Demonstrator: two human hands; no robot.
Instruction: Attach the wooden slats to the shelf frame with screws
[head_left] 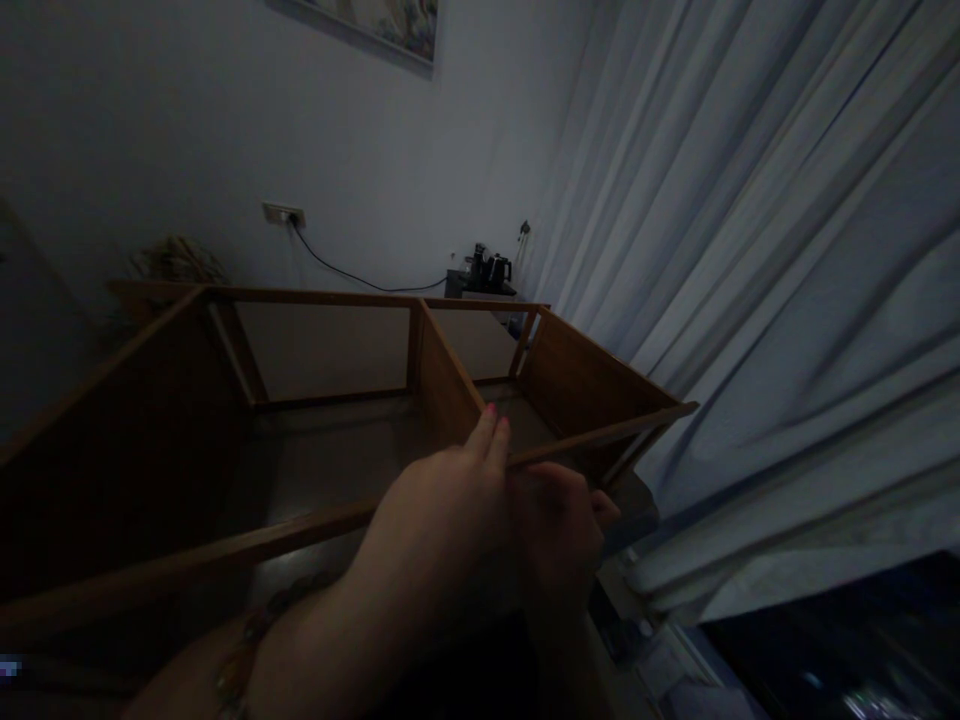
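A brown wooden frame with side panels and a middle divider lies in front of me, its long rails level. My left hand grips it where the divider meets the near rail. Two of its fingers stretch over the divider's top edge; the thumb is hidden. Close beside it, my right hand is curled just below the near rail, fingers bent in. What those fingers hold, if anything, is too dark to make out. A beaded bracelet circles my left wrist.
Pale curtains hang along the right. Behind the frame, a small dark stand carries a black kettle. A cord runs from there to a wall socket. Boxes or papers lie at lower right.
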